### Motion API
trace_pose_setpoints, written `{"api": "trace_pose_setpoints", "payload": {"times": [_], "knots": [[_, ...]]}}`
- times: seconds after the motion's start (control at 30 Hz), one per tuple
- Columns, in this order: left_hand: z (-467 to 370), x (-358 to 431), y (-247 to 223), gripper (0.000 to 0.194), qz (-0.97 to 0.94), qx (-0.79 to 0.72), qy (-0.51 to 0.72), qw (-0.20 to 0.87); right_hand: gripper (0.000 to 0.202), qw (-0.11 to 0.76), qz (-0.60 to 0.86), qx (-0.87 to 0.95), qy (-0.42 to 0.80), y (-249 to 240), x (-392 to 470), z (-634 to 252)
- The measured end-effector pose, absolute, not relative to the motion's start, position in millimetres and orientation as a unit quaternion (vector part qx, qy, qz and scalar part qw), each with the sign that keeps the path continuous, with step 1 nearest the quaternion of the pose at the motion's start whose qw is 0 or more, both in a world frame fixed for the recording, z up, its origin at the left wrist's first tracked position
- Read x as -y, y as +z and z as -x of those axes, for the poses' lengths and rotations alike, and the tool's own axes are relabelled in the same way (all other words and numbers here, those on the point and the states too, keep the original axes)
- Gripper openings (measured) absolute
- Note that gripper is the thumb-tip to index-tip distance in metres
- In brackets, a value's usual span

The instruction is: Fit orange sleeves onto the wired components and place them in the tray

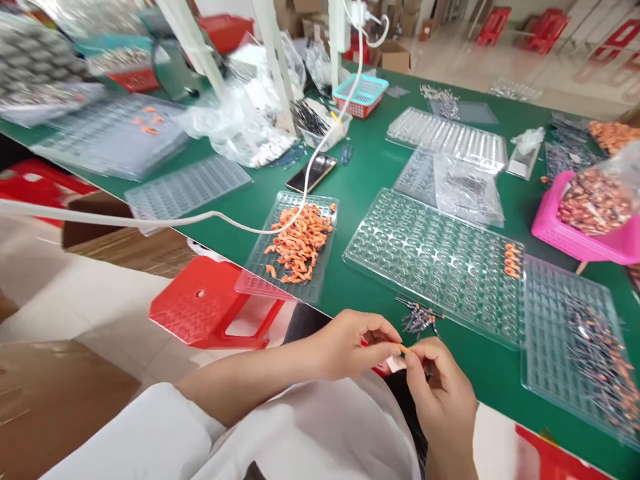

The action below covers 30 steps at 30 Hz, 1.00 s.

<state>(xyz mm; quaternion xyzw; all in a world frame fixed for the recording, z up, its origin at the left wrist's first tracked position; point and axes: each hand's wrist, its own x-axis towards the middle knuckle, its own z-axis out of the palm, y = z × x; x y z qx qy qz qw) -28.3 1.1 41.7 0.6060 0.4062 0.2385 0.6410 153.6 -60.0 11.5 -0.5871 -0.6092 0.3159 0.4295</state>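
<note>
At the table's front edge, my left hand pinches a small orange curved piece between thumb and fingertips. My right hand meets it from the other side, with thumb and forefinger closed on the piece's near end. Anything else inside the right fingers is hidden. Just beyond my hands lies a small heap of dark, thin parts with orange bits. A clear moulded tray sits behind it, with several orange pieces in its right end column. To the left, a tray bears a pile of orange pieces.
On the right, a clear tray carries many dark and orange parts, near a pink basket. A white cable crosses the view above the table. A phone lies behind the orange pile. Red stools stand below.
</note>
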Motion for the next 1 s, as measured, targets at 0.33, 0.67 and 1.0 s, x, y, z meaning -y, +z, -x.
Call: {"api": "trace_pose_setpoints", "payload": {"times": [0.33, 0.67, 1.0], "knots": [[125, -57, 56, 0.025, -0.700, -0.611, 0.319, 0.187, 0.027, 0.374, 0.566, 0.688, 0.258, 9, 50, -161], [147, -120, 56, 0.038, -0.789, -0.586, 0.186, 0.022, 0.018, 0.430, 0.560, 0.653, 0.273, 2, 60, -171], [-126, -168, 47, 0.032, -0.920, -0.298, 0.123, 0.222, 0.016, 0.486, 0.592, 0.579, 0.281, -2, 69, -183]]}}
